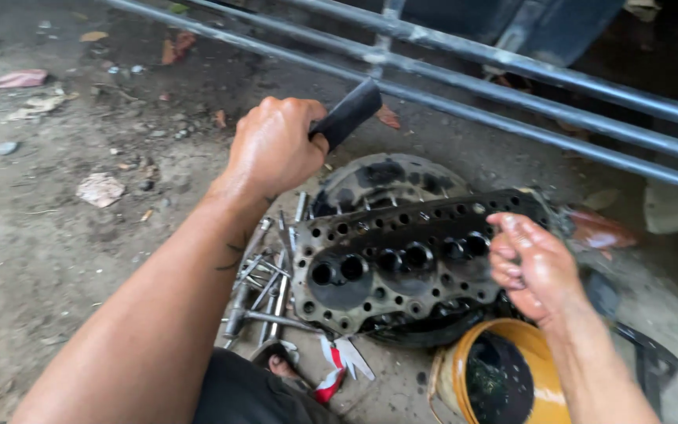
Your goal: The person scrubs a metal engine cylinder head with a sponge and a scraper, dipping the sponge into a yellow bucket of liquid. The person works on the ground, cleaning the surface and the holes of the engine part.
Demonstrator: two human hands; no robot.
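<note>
A dirty metal cylinder head with round chambers and many bolt holes lies on the ground in front of me. My left hand is raised above its left end, fist closed around a black handle of a tool whose working end is hidden. My right hand rests at the right end of the cylinder head, fingers curled loosely, wet and oily; nothing shows in it.
Long bolts and rods lie in a heap left of the head. A round metal plate sits behind it. A yellow bucket with dark liquid stands at lower right. Grey metal pipes run across the back. Dirt ground with litter at left.
</note>
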